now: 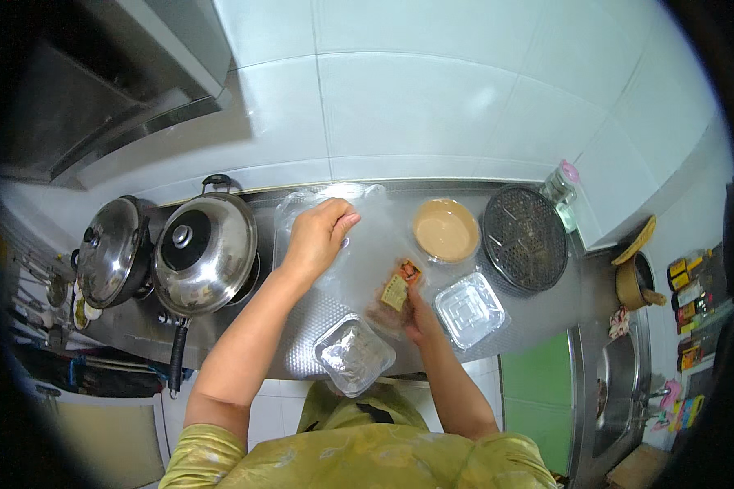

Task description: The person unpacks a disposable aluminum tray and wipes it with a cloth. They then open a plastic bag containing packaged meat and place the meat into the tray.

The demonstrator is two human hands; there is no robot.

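My left hand (321, 237) is raised over the back middle of the metal counter (373, 244), its fingers curled together. Nothing shows between them. Behind and below that hand lies clear plastic (367, 197), partly hidden by it; its exact form is hard to make out. My right hand (423, 324) grips the side of a clear plastic food packet (394, 293) bearing a printed label. To the left of the packet, a clear-lidded square container (353, 354) sits at the counter's front edge. A square foil container (470, 310) stands right of my right hand.
A round tan bowl (445, 230) and a black mesh round rack (525, 238) stand toward the back right, near a clear jug (559, 183). At left are a lidded wok (205, 252) with its handle (178, 357) jutting forward and a lidded pot (111, 252). A sink (616, 382) is far right.
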